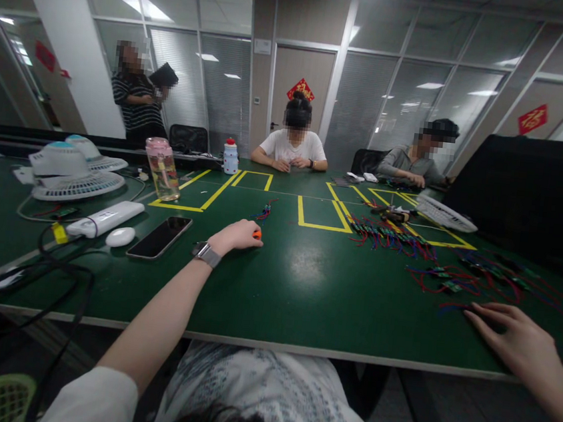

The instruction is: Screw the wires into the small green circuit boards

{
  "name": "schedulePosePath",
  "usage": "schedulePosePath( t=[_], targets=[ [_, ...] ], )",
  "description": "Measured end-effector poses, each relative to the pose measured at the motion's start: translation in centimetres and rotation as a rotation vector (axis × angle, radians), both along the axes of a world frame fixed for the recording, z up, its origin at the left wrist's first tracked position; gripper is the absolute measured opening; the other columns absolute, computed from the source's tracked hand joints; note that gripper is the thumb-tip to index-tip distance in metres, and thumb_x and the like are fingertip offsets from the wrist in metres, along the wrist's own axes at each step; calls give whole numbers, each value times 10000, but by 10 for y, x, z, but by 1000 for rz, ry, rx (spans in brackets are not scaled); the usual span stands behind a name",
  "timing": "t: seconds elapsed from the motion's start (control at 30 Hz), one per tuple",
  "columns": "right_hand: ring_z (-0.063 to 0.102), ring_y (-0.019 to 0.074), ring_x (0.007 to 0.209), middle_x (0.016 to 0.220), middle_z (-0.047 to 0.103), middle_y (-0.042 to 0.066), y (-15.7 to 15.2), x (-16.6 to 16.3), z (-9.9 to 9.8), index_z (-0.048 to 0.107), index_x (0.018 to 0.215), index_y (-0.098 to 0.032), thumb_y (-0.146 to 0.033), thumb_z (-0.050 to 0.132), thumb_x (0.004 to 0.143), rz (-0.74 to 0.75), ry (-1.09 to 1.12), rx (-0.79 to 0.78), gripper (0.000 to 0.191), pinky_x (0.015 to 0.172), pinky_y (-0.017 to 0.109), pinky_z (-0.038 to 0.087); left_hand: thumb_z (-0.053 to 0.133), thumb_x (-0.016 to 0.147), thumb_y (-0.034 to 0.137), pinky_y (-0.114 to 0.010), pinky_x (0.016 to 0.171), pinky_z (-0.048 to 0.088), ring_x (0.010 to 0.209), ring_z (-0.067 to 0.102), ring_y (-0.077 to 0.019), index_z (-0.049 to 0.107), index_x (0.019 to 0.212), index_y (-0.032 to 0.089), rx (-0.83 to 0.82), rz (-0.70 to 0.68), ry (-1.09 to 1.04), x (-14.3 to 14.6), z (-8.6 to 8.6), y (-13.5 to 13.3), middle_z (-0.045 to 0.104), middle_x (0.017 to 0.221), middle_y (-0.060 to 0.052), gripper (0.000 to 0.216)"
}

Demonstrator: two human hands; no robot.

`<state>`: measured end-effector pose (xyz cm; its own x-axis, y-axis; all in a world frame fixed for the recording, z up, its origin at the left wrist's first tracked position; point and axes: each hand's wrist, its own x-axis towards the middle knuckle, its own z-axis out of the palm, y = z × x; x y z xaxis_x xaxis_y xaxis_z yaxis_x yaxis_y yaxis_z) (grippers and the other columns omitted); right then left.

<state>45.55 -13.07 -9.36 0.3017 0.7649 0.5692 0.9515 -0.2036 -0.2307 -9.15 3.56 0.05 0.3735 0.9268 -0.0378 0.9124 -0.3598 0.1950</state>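
My left hand (237, 234) reaches out over the green table (303, 287), fingers closed round a small orange object (257, 235); a watch (206, 254) sits on that wrist. My right hand (514, 336) lies flat near the table's right front, fingers stretched out and spread, fingertips touching a small wired part (452, 308) with red and blue leads. Beyond the left hand lies a small bundle of red and blue wires (263, 213).
Rows of wired circuit parts (437, 261) spread across the right. A phone (160, 236), power strip (105, 219), white mouse-like object (120, 236), two fans (71, 172), a pink bottle (162, 168) stand left. Three other people are at the far side. A black panel (534, 197) stands right.
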Motion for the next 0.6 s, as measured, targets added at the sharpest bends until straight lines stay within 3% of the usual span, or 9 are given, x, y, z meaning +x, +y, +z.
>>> schedulePosePath(
  t=[0.27, 0.6],
  targets=[
    [671, 292, 839, 919, 682, 106, 17, 4, -2, 726, 722, -185, -623, 479, 610, -41, 9, -17, 515, 756, 393, 546, 606, 790, 414, -236, 674, 439, 830, 645, -194, 690, 966, 195, -9, 3, -1, 0, 2, -3, 701, 1005, -74, 293],
    [657, 312, 926, 1088, 673, 87, 17, 1, 3, 749, 864, -210, -653, 468, 689, -109, 37, -108, 553, 748, 400, 534, 609, 786, 421, -238, 669, 444, 834, 649, -198, 693, 980, 194, -11, 6, -6, -1, 2, -2, 701, 1016, -84, 310]
  ],
)
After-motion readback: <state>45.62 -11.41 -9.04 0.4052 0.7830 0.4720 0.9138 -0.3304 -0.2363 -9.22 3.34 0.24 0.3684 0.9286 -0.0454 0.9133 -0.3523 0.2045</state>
